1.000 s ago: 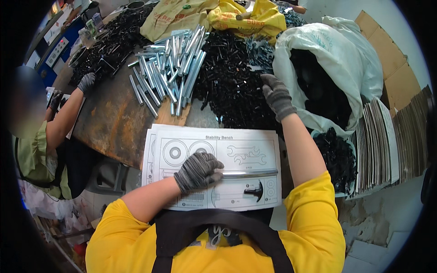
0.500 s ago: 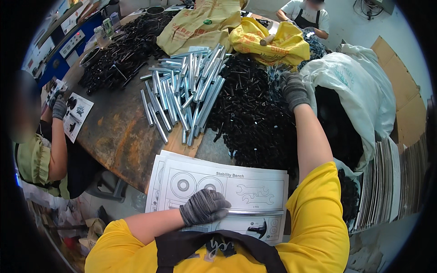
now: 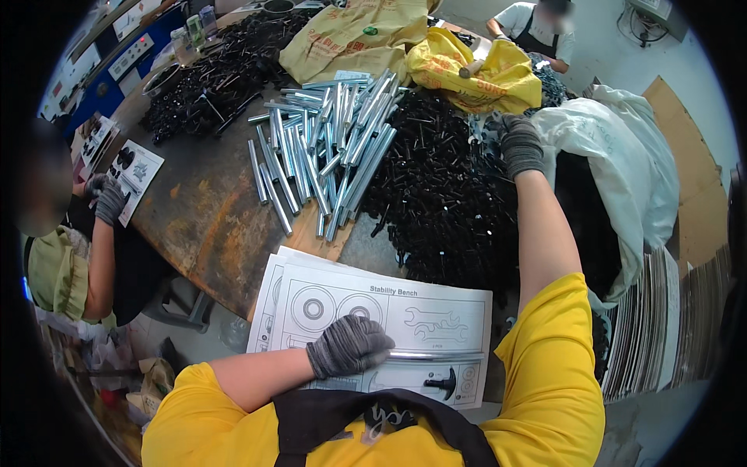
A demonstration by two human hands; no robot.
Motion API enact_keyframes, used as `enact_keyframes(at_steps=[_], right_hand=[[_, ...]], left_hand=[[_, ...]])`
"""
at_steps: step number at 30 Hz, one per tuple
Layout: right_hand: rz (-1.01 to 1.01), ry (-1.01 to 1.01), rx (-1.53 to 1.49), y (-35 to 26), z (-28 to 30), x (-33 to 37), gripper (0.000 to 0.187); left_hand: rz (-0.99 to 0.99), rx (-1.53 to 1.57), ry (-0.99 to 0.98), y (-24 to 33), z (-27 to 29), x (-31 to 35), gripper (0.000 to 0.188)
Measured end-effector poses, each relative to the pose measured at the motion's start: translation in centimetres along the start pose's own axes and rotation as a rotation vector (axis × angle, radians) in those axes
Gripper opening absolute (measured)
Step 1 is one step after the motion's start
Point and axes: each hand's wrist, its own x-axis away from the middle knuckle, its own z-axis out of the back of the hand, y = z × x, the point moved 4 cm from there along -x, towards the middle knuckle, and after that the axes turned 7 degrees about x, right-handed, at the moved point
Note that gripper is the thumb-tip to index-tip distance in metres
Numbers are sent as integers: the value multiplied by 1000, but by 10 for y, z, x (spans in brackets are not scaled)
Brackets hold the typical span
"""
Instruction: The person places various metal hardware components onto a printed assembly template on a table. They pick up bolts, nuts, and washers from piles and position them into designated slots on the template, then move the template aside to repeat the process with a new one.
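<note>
My left hand (image 3: 350, 346), in a grey knit glove, rests on a stack of printed sheets (image 3: 459, 311) with line drawings of parts. Its fingers are curled over one end of a shiny metal tube (image 3: 440, 356), which lies across the sheets to the right. My right hand (image 3: 521, 148), gloved the same way, reaches far forward to a heap of small silvery pieces (image 3: 481, 132), too small to name, beside a pile of black bolts (image 3: 443, 194). Its fingertips are hidden among them. Ahead of the sheets lies a loose pile of silver tubes (image 3: 327, 148).
A yellow bag (image 3: 498, 74) and a tan sack (image 3: 350, 39) lie at the back. To the right stand an open white sack (image 3: 607, 140) and stacked cardboard (image 3: 646, 327). More black parts (image 3: 210, 78) lie far left. Co-workers sit at the left (image 3: 62, 265) and back right (image 3: 537, 31).
The view has shifted slightly. My right hand is still at the silvery pieces, its fingers a little further into them. My left hand stays on the tube. The left co-worker's hands have come together.
</note>
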Motion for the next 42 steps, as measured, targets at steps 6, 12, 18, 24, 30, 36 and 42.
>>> enact_keyframes(at_steps=[6, 12, 18, 24, 30, 36, 42], right_hand=[[-478, -284, -1084, -62, 39, 93, 22], [-469, -648, -1614, -136, 30, 209, 14], [-553, -563, -2022, -162, 30, 252, 43], [-304, -604, -1036, -115, 45, 275, 35], [-504, -594, -1084, -81, 25, 312, 16], [-264, -631, -470, -47, 12, 338, 26], [44, -639, 32, -45, 19, 338, 36]], left_hand=[[132, 45, -49, -3, 13, 2, 26], [485, 976, 208, -18, 51, -18, 67], [555, 797, 380, -16, 85, -6, 31], [670, 280, 361, -15, 133, 13, 19], [633, 193, 292, -37, 130, 21, 21], [486, 204, 306, -30, 87, -11, 23], [295, -310, -149, -9, 4, -79, 22]])
